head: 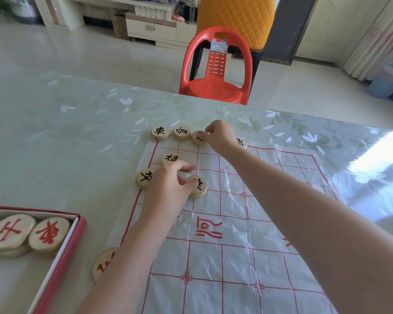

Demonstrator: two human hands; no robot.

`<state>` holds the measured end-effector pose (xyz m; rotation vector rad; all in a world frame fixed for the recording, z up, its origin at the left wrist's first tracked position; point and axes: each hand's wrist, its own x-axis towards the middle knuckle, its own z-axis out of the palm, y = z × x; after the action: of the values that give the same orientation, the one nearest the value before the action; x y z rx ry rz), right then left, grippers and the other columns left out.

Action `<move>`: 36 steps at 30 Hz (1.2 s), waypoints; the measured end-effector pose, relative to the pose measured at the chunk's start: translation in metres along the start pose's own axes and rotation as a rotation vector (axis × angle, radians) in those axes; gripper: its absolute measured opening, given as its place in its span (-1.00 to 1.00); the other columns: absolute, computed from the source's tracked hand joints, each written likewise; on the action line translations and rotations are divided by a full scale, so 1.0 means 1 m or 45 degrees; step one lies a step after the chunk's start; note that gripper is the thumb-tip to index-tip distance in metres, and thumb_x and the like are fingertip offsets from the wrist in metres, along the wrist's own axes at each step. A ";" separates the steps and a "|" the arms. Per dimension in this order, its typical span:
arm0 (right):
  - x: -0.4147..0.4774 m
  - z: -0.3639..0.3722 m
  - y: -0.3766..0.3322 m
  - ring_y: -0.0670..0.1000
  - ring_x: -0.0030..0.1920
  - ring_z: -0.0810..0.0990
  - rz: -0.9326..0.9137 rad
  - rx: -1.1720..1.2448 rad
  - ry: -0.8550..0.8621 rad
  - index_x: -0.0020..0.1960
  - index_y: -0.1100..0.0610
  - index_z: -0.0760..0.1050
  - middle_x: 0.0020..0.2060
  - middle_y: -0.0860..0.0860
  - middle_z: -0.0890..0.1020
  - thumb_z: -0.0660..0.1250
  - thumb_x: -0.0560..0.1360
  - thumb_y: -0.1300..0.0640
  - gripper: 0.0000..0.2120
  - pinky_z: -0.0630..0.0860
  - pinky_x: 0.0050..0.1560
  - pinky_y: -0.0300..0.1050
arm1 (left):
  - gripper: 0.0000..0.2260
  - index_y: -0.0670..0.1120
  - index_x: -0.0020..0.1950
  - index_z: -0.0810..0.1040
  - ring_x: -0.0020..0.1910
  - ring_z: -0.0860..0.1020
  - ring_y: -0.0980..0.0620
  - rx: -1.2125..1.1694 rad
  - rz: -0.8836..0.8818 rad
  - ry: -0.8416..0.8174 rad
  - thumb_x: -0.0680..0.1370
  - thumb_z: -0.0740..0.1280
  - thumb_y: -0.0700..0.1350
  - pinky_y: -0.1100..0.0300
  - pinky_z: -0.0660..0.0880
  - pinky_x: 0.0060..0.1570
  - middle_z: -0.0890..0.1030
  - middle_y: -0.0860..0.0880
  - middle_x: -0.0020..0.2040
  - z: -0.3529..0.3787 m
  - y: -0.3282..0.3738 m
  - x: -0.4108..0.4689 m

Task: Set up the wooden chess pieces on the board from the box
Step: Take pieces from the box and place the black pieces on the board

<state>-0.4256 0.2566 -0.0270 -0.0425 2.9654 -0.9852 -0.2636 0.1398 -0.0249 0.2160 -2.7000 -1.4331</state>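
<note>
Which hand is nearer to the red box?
Left. The left hand grips a piece on the board, right of the box; the right hand pinches a far-row piece, farther away.

A red plastic chair (216,69) stands beyond the table (55,123)

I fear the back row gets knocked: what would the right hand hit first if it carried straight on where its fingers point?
The right hand points left along the row; past the pinched piece, it would likely meet the neighbouring piece first.
</note>
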 end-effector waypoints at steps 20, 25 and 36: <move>-0.225 0.006 -0.091 -0.02 -0.15 0.58 -0.328 0.302 -0.446 0.00 0.09 0.60 -0.11 0.01 0.64 0.32 0.49 0.20 -0.87 0.53 -0.04 -0.16 | -0.71 0.07 -0.03 0.60 -0.16 0.56 0.01 0.149 -0.223 0.376 0.37 0.44 -0.27 0.12 0.49 -0.11 0.64 0.05 -0.05 -0.176 -0.091 -0.144; -0.256 0.008 -0.106 0.00 -0.10 0.61 -0.340 0.317 -0.539 0.02 0.11 0.59 -0.11 0.03 0.65 0.30 0.49 0.21 -0.85 0.52 0.00 -0.17 | -0.72 -0.01 0.06 0.58 0.00 0.55 0.03 0.337 -0.305 0.134 0.37 0.47 -0.18 0.10 0.49 0.03 0.61 0.05 0.03 -0.190 -0.097 -0.159; -0.282 0.019 -0.112 -0.04 -0.15 0.59 -0.316 0.378 -0.603 -0.01 0.07 0.58 -0.12 0.04 0.65 0.29 0.48 0.24 -0.84 0.50 -0.08 -0.25 | -0.53 0.04 0.23 0.46 0.17 0.49 -0.01 0.777 -0.143 0.060 0.35 0.46 -0.18 0.12 0.41 0.10 0.56 0.05 0.15 -0.194 -0.100 -0.175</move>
<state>-0.1405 0.1638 0.0267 -0.5642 2.4004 -1.2271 -0.0562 -0.0465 0.0003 0.4310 -3.0395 -0.5649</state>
